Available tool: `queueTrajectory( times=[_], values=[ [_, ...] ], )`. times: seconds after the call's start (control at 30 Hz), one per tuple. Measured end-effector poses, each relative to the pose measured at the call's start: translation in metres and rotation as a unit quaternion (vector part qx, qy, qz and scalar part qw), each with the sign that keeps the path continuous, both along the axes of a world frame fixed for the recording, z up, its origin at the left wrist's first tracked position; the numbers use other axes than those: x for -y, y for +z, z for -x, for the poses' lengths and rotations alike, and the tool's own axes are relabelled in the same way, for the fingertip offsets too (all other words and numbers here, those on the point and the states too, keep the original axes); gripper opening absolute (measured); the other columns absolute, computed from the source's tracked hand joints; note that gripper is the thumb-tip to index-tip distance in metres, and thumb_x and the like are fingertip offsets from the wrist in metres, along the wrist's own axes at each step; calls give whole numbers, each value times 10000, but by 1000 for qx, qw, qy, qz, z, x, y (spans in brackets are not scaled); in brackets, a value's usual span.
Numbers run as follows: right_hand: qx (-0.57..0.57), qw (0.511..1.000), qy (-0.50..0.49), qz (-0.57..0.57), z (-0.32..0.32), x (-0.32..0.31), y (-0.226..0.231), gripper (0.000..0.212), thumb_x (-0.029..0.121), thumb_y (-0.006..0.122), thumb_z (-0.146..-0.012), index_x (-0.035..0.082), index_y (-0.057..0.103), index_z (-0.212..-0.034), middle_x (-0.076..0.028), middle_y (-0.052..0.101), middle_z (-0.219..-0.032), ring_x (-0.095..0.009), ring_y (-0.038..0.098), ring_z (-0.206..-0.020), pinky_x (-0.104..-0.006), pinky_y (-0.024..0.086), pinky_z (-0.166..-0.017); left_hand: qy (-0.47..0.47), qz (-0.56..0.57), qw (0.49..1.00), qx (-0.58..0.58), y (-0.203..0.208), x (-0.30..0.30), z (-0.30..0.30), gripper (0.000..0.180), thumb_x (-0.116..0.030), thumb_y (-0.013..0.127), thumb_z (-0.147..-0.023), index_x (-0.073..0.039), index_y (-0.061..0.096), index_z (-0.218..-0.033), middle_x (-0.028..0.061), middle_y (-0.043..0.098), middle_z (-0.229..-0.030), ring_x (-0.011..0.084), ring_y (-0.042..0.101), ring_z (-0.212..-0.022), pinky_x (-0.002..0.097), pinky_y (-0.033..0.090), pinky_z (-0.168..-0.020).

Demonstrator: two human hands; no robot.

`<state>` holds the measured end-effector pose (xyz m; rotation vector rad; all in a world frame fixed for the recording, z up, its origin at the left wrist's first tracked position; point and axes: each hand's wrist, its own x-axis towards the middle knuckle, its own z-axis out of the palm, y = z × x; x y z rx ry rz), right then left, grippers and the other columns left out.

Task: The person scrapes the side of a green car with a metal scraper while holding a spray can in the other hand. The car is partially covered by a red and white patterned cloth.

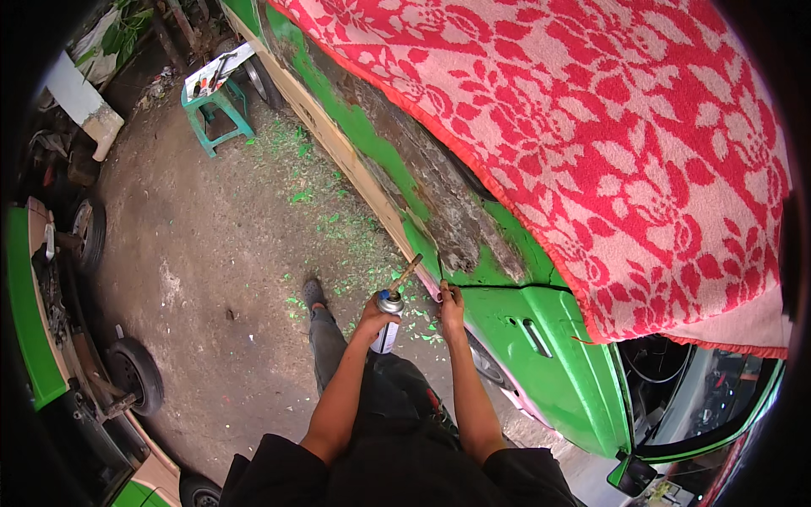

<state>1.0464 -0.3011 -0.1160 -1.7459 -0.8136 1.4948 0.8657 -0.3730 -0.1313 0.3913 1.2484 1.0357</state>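
Note:
My left hand (372, 320) is closed around a spray can (387, 335) with a blue part at its top. A wooden stick-like handle (411, 269) juts up from beside the same hand; its other end is hidden. At the lower edge of the green car's (549, 363) side, by a door seam, my right hand (452, 308) pinches a thin, dark, narrow tool (440, 269), mostly covered by the fingers. Above it, the panel is stripped to rough brown-grey (460, 224), with green paint left around the patch.
A red and pink floral blanket (608, 152) drapes over the car. Green paint flakes (338, 221) litter the dirt floor. A teal stool (221, 118) with tools stands at the upper left. Another green vehicle (34, 313) and loose-looking wheels (135, 376) line the left side.

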Motion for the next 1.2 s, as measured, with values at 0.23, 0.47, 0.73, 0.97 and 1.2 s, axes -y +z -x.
queueTrajectory(
  times=[0.23, 0.47, 0.73, 0.97, 1.2],
  values=[
    [-17, 999, 0, -28, 2, -3, -9, 211, 327, 579, -930, 125, 530, -899, 53, 489, -698, -38, 378, -550, -220, 289, -467, 1, -25, 1000, 5, -12, 0, -3, 622, 49, 746, -527, -63, 539, -1102, 43, 622, -963, 200, 597, -943, 344, 477, -831],
    [-40, 999, -11, -7, -1, -8, -11, 174, 282, 582, -926, 119, 533, -895, 57, 485, -712, -30, 365, -557, -216, 278, -480, -18, -21, 1000, 5, -12, -6, -7, 624, 62, 742, -523, -72, 532, -1095, 36, 616, -964, 200, 594, -935, 344, 476, -832],
    [-71, 996, -28, -49, 4, -7, -21, 176, 269, 588, -931, 100, 540, -923, 51, 467, -727, -34, 345, -563, -218, 264, -489, -21, -13, 1000, -4, -9, -6, -1, 614, 70, 736, -536, -53, 528, -1101, 55, 618, -962, 209, 600, -938, 357, 474, -840],
    [36, 995, -6, -96, 4, -5, -44, 192, 227, 575, -942, 37, 556, -929, 11, 487, -723, -76, 409, -660, -261, 337, -590, 4, 36, 997, -64, 1, 19, 41, 576, 45, 749, -560, -48, 525, -1082, 57, 631, -955, 221, 624, -915, 380, 495, -812],
    [221, 969, 39, -106, 49, -54, -12, 298, 254, 595, -921, -41, 572, -957, -136, 625, -766, -240, 571, -688, -397, 450, -655, 40, 54, 992, -103, 6, 43, 77, 597, 65, 759, -547, -48, 527, -1085, 61, 643, -947, 232, 636, -896, 398, 500, -810]
  ],
)
